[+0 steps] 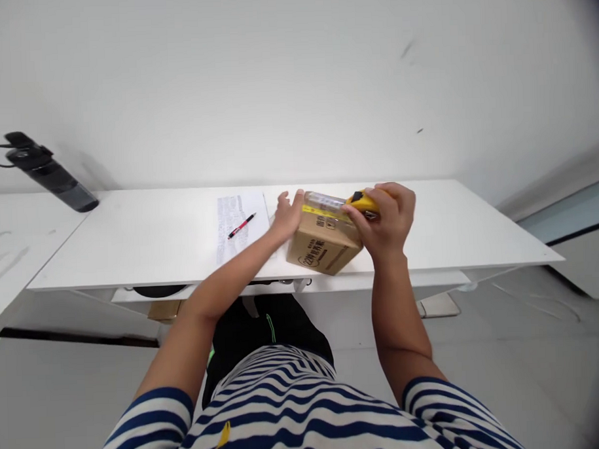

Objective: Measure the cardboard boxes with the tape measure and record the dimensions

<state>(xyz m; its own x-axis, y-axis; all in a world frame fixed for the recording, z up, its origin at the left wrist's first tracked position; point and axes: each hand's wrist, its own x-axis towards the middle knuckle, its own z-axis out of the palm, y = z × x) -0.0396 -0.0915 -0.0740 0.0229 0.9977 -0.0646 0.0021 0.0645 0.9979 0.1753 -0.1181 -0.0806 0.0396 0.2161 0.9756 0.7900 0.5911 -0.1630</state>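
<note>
A brown cardboard box with dark printing sits at an angle near the front edge of the white table. Clear, shiny material and a yellow strip run along its top. My left hand rests against the upper left corner of the box, its visible fingers spread. Closed in my right hand is a yellow utility knife with a black slider, held over the far right part of the box. I cannot make out its blade tip.
A printed sheet with a red and black pen on it lies left of the box on the table. Farther left stands a dark water bottle. The wall rises behind. Below the tabletop is a shelf.
</note>
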